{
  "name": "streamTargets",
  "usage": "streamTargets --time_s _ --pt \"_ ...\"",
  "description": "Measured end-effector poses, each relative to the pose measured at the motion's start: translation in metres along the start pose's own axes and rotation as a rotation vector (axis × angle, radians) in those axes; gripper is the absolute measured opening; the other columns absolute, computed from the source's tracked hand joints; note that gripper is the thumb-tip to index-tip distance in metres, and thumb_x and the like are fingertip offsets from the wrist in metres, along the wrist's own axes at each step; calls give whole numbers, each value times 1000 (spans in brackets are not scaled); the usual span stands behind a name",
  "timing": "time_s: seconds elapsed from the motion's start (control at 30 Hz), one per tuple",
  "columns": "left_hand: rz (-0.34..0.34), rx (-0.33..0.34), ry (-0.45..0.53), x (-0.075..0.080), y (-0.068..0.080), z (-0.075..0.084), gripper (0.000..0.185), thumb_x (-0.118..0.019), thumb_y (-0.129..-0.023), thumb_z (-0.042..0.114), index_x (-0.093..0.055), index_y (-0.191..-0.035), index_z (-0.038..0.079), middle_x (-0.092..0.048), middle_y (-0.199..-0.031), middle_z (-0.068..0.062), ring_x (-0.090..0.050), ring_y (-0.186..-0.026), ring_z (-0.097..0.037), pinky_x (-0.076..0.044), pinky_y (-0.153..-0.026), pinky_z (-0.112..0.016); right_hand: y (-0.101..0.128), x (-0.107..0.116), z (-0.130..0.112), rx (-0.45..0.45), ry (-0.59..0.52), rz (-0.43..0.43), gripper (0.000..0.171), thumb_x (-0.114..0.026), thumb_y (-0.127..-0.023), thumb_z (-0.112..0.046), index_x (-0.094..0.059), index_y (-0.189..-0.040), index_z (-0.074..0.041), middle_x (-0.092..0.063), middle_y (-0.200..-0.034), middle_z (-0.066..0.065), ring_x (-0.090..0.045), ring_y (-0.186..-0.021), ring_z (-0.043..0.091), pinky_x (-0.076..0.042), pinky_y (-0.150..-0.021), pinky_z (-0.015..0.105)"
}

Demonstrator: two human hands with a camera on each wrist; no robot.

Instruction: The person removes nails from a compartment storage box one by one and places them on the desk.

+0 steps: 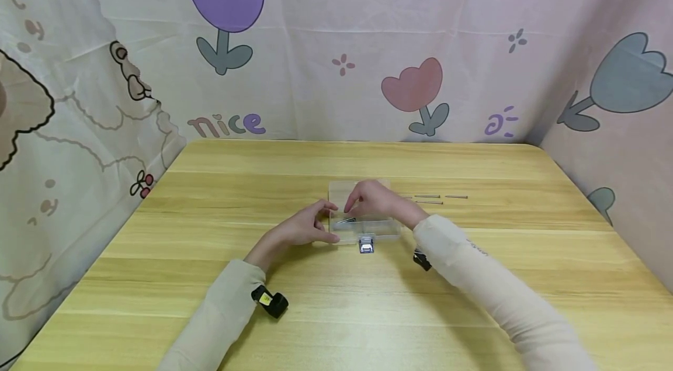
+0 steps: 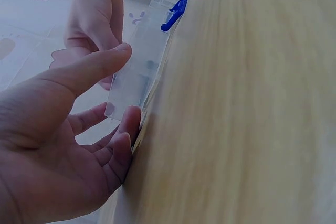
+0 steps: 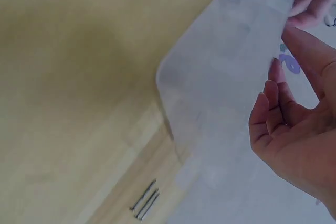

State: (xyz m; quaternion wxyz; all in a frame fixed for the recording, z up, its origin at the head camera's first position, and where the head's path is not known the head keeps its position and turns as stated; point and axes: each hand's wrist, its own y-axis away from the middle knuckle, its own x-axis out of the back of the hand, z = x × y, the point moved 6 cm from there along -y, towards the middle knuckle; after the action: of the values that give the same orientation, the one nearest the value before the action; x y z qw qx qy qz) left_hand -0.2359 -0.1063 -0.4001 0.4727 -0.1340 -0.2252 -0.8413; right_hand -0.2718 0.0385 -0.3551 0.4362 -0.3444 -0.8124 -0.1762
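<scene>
A clear plastic box (image 1: 375, 229) stands on the table with its lid (image 1: 342, 190) raised at the back and a blue latch (image 1: 366, 244) at the front. My left hand (image 1: 305, 225) holds the box's left end, thumb on one side and fingers on the other. Over the box, my right hand (image 1: 375, 198) reaches down with its fingertips inside; in the right wrist view its thumb and fingers stand apart with nothing visible between them. Thin metal nails or screws (image 1: 345, 221) lie in the box. More of these nails or screws (image 1: 429, 203) lie on the table to the right.
The wooden table (image 1: 336, 312) runs back to a patterned cloth backdrop (image 1: 315, 85), which also hangs at both sides. Black wrist cameras (image 1: 270, 302) sit on both sleeves.
</scene>
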Motion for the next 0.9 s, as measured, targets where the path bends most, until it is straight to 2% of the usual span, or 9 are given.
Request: streamTargets --time_s 0.07,0.17,0.27,0.67,0.9 --pt "0 2 1 0 0 0 65 -80 -81 14 -45 -136 11 -45 -133 -13 -48 -69 -17 -38 -58 -27 -2 -4 -2 11 -9 -6 7 -72 -83 -5 -77 -88 -5 -70 -92 3 -50 -66 9 -44 -63 24" --pt "-2 2 6 0 0 -1 65 -80 -81 13 -45 -136 10 -45 -135 -13 -48 -69 -17 -38 -57 -27 -4 -9 -6 39 -2 -10 7 -72 -84 -5 -77 -89 -4 -72 -93 4 -62 -81 13 -49 -75 27" --pt "-6 0 9 0 -1 -1 65 -79 -81 13 -44 -136 10 -44 -136 -14 -48 -70 -17 -38 -58 -27 -5 -13 -9 74 22 -8 7 -73 -83 -4 -76 -89 -2 -73 -91 6 -67 -89 20 -50 -83 31" --pt "-22 -22 8 -1 1 1 66 -78 -83 13 -43 -138 6 -43 -138 -17 -48 -72 -17 -38 -59 -28 -9 -19 -14 104 133 20 4 -74 -82 -1 -77 -84 -4 -72 -83 4 -66 -82 20 -51 -80 30" --pt "-28 -23 6 -1 1 1 66 -77 -84 14 -41 -138 6 -42 -138 -17 -47 -69 -17 -38 -58 -28 -9 -19 -14 100 184 18 3 -75 -82 -4 -78 -84 -6 -71 -82 1 -62 -84 20 -48 -84 33"
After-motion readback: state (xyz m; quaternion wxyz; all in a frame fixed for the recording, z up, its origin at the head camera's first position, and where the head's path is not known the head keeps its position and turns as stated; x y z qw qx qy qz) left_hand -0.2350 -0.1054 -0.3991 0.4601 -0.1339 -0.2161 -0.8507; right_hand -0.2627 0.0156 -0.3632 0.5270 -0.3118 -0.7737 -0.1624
